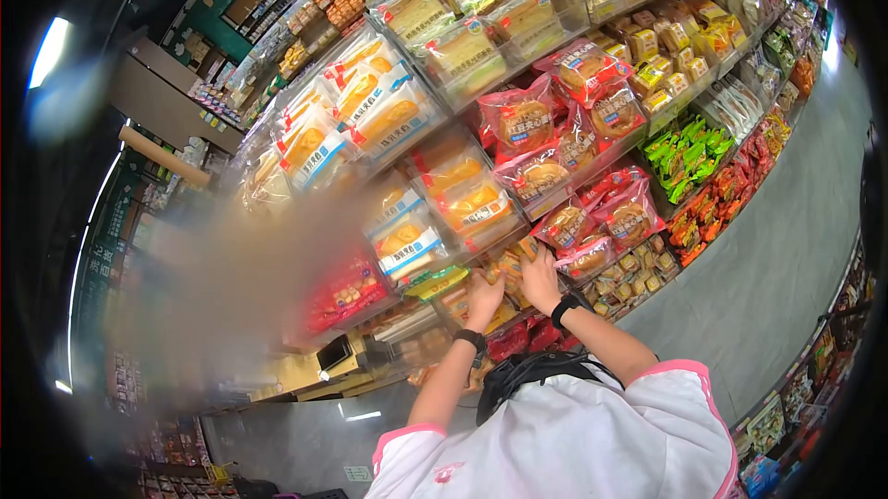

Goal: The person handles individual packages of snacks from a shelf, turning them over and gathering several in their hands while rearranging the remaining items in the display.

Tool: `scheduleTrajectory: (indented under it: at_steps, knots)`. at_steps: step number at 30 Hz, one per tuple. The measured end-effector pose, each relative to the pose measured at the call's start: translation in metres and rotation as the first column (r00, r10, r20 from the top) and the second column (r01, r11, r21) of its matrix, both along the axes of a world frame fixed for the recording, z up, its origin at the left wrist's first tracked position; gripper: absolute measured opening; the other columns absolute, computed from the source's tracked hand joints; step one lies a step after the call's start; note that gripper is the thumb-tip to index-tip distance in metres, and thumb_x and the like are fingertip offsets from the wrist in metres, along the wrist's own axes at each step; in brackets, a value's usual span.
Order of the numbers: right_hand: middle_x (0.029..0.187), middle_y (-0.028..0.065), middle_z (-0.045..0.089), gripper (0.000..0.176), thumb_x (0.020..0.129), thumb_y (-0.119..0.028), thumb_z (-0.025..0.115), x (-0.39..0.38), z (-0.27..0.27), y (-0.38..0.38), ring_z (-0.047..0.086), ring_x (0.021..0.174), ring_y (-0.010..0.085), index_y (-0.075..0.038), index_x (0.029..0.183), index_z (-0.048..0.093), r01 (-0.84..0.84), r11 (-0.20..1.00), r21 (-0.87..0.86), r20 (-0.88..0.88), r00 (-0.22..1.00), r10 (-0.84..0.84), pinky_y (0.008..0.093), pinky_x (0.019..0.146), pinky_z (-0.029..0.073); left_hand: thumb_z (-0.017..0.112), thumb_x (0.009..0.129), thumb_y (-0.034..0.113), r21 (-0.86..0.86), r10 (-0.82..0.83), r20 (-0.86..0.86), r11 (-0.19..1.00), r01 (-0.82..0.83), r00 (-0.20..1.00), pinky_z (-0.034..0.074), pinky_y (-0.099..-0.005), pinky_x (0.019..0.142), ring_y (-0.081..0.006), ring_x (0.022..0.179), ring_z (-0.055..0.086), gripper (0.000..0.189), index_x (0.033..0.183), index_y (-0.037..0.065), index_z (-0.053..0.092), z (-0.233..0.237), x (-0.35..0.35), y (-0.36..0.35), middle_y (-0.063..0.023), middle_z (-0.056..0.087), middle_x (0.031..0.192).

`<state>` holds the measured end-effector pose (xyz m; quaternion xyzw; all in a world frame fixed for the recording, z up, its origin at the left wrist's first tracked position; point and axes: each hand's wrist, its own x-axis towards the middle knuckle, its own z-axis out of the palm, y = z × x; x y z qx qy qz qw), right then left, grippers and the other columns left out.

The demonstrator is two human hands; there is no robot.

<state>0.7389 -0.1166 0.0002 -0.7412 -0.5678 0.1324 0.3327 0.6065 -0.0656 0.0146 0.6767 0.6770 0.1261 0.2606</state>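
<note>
Both my hands reach into a low shelf bin of small orange-brown wrapped snack packages (506, 263). My left hand (485, 300), with a black band at the wrist, has its fingers curled down among the packages. What lies under those fingers is hidden. Just to the right, my right hand (539, 281) bends its fingers round an orange-brown package (528, 247) at the bin's upper side. A dark watch circles that wrist. Pink-red bags of round pastries (630, 212) lie right of my right hand. Clear bags of bread with blue and white labels (405, 238) stand up and left of my left hand.
Tiered shelves hold sandwich bread packs (462, 50), red bags of round pastries (527, 124) and green snack packets (686, 159). Small wrapped cakes (634, 279) fill a bin at the lower right. A grey aisle floor (740, 268) runs along the right. A blurred patch covers the left side.
</note>
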Motion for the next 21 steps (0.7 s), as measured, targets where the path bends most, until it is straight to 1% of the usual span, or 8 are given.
scheduleTrajectory:
  at_steps: [5, 8, 11, 12, 14, 17, 18, 21]
  knots:
    - [0.134, 0.0349, 0.034, 0.046, 0.071, -0.013, 0.070, 0.005, 0.008, -0.004, 0.039, 0.119, 0.0482, 0.005, 0.111, 0.058, -0.040, 0.999, -0.034, -0.066, 0.997, 0.037, 0.0491, 0.099, 0.040, 0.069, 0.082, 0.040, 0.107, -0.007, 0.024, 0.994, 0.004, 1.000, 0.051, -0.0426, 0.087, -0.0385, 0.104, 0.060, 0.059, 0.116, -0.001, 0.046, -0.020, -0.007, 0.000, -0.0268, 0.056, 0.109]
    - [0.133, 0.0357, 0.033, 0.059, 0.067, -0.021, 0.074, 0.008, 0.001, -0.004, 0.038, 0.118, 0.0500, 0.004, 0.117, 0.056, -0.073, 0.997, 0.000, -0.163, 0.984, 0.072, 0.0511, 0.101, 0.037, 0.071, 0.081, 0.024, 0.089, -0.025, 0.394, 0.996, -0.011, 0.919, 0.058, -0.0379, 0.070, -0.0292, 0.092, 0.064, 0.052, 0.117, 0.000, 0.041, -0.066, -0.036, 0.009, -0.0223, 0.055, 0.109]
    - [0.132, 0.0347, 0.035, 0.061, 0.068, -0.028, 0.074, 0.016, 0.004, -0.008, 0.039, 0.118, 0.0499, 0.001, 0.118, 0.057, -0.156, 0.988, -0.005, -0.296, 0.944, 0.147, 0.0495, 0.101, 0.037, 0.073, 0.080, 0.019, -0.169, 0.130, 0.563, 0.985, -0.040, 0.816, 0.055, -0.0388, 0.074, -0.0278, 0.094, 0.062, 0.049, 0.116, 0.001, 0.045, 0.026, -0.022, -0.028, -0.0201, 0.055, 0.111]
    - [0.131, 0.0347, 0.036, 0.059, 0.069, -0.029, 0.074, 0.019, 0.005, -0.011, 0.039, 0.118, 0.0498, -0.001, 0.118, 0.058, -0.199, 0.980, -0.002, -0.335, 0.924, 0.187, 0.0489, 0.100, 0.038, 0.071, 0.081, 0.016, -0.165, 0.113, 0.558, 0.986, -0.023, 0.822, 0.059, -0.0326, 0.064, -0.0239, 0.090, 0.064, 0.046, 0.116, 0.002, 0.045, 0.033, -0.027, -0.035, -0.0187, 0.055, 0.111]
    - [0.125, 0.0295, 0.044, 0.051, 0.073, -0.034, 0.073, 0.025, 0.002, -0.017, 0.045, 0.114, 0.0427, -0.005, 0.114, 0.062, -0.256, 0.966, 0.039, -0.343, 0.905, 0.254, 0.0436, 0.095, 0.041, 0.072, 0.081, 0.016, -0.009, -0.062, 0.486, 0.997, 0.077, 0.872, 0.059, -0.0310, 0.062, -0.0241, 0.091, 0.064, 0.047, 0.116, 0.002, 0.044, 0.027, -0.046, -0.044, -0.0185, 0.055, 0.111]
    - [0.113, 0.0209, 0.055, 0.043, 0.077, -0.034, 0.072, 0.039, -0.002, -0.021, 0.053, 0.106, 0.0318, -0.005, 0.108, 0.066, -0.370, 0.929, -0.028, -0.624, 0.733, 0.273, 0.0362, 0.089, 0.043, 0.071, 0.082, 0.013, -0.036, -0.069, 0.559, 0.994, 0.106, 0.826, 0.059, -0.0291, 0.064, -0.0228, 0.095, 0.063, 0.046, 0.117, 0.004, 0.042, 0.024, -0.061, -0.063, -0.0163, 0.052, 0.115]
    - [0.103, 0.0112, 0.061, 0.034, 0.084, -0.032, 0.066, 0.044, -0.011, -0.021, 0.056, 0.098, 0.0196, -0.002, 0.101, 0.067, -0.431, 0.902, 0.020, -0.712, 0.627, 0.315, 0.0295, 0.083, 0.042, 0.070, 0.083, 0.011, -0.088, -0.025, 0.614, 0.991, 0.100, 0.789, 0.059, -0.0285, 0.066, -0.0221, 0.097, 0.062, 0.045, 0.117, 0.005, 0.041, 0.027, -0.063, -0.071, -0.0152, 0.052, 0.117]
    - [0.102, 0.0073, 0.062, 0.028, 0.089, -0.026, 0.061, 0.055, 0.022, -0.037, 0.056, 0.094, 0.0147, 0.001, 0.096, 0.067, -0.460, 0.883, 0.097, -0.947, 0.229, 0.224, 0.0265, 0.082, 0.042, 0.066, 0.086, 0.003, -0.276, 0.106, 0.698, 0.952, 0.130, 0.708, 0.061, -0.0325, 0.074, -0.0239, 0.104, 0.059, 0.043, 0.118, 0.007, 0.037, 0.055, -0.060, -0.088, -0.0113, 0.041, 0.125]
